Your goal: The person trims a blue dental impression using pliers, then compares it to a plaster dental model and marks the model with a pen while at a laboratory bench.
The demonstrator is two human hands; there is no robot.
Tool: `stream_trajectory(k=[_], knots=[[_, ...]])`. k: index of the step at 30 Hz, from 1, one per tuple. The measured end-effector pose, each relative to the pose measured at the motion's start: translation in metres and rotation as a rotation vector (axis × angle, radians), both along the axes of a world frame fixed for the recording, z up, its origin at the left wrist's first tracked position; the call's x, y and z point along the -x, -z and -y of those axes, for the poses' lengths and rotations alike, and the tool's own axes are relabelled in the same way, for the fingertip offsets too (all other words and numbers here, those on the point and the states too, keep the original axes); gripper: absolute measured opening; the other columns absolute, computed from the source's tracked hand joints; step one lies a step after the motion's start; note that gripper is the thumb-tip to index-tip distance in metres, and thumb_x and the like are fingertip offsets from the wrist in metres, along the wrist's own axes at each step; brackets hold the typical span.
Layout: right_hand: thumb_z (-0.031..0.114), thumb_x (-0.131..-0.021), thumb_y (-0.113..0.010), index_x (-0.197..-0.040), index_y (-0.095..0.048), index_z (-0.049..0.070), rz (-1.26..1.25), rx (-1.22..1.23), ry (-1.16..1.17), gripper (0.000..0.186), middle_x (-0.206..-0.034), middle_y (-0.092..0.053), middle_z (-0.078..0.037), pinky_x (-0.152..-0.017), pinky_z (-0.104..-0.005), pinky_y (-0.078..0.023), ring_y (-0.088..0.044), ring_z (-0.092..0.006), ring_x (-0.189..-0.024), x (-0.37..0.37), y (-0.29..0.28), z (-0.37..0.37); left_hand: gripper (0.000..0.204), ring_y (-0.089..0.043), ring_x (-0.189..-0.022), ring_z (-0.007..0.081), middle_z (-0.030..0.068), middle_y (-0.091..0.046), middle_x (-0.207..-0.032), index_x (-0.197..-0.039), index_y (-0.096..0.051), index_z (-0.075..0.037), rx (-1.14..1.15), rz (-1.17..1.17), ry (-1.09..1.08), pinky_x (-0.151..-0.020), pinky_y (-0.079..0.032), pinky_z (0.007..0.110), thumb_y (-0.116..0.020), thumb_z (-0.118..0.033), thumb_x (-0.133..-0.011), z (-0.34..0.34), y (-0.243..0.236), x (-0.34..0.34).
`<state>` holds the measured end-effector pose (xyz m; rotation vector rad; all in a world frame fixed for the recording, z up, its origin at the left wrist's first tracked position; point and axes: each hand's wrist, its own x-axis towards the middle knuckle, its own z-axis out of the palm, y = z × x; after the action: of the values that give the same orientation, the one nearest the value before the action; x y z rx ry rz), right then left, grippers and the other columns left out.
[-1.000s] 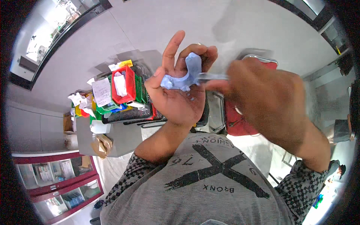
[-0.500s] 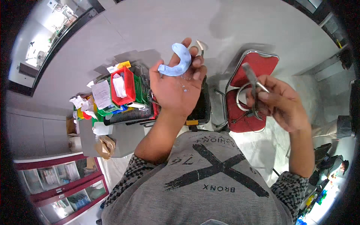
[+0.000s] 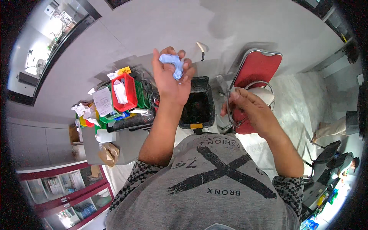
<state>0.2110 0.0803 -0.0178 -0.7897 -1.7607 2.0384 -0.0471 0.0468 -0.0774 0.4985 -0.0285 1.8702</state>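
Right hand [image 3: 251,111] closer to the bin [image 3: 201,82], piece [image 3: 174,64] turned in the left hand [image 3: 170,83]

Piece: pale blue, curved like a C. Half a second ago its bend faced toward the bin; now the bend looks up and away, the hollow down and left. One end lies toward the left thumb, the other dips along the palm, roughly toward the bin's far-left corner.

Left hand: just beyond that corner as seen from above, palm up, fingers curled in around the piece. Height over the bin not readable from one view.

Right hand: on the opposite side of the bin, nearer the wearer than the left. Thumb and fingers closed on a grey metal tool [image 3: 229,105]; kind not clear, upper end blurred. Tool's long axis runs roughly away from the wearer, along the bin's right side, not aimed at the piece.

Key relation: piece sits up and left of the tool, well apart, the bin's far end between them in view. Left hand has it; right hand lies off it.

Around: red crate [image 3: 131,91] left of the bin, red chair [image 3: 260,69] right.
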Motion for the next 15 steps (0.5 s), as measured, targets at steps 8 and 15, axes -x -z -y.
stream_trajectory(k=[8, 15], knots=[[0.032, -0.111, -0.052, -0.105, -0.064, 0.003, 0.188, -0.270, -0.023, 0.031, -0.102, -0.070, -0.004, -0.085, -0.0262, -0.044, -0.052, -0.0077, -0.088, 0.017, -0.009, 0.003, 0.045, -0.050, -0.123, 0.0391, 0.0254, -0.052, -0.127, -0.125, -0.050, 0.003, 0.245, 0.560, -0.009, -0.117, -0.039, 0.055, -0.049, -0.022, -0.088, -0.006, -0.016, -0.008], [0.031, -0.113, -0.048, -0.112, -0.065, 0.000, 0.066, -0.134, -0.085, 0.035, -0.115, -0.073, -0.009, -0.094, -0.0288, -0.048, -0.063, -0.0110, -0.102, 0.028, -0.016, -0.005, 0.045, -0.056, -0.126, 0.0419, 0.0240, -0.060, -0.129, -0.126, -0.056, 0.003, 0.055, -0.097, -0.252, -0.116, -0.041, 0.059, -0.044, -0.033, -0.101, 0.005, -0.041, -0.010]])
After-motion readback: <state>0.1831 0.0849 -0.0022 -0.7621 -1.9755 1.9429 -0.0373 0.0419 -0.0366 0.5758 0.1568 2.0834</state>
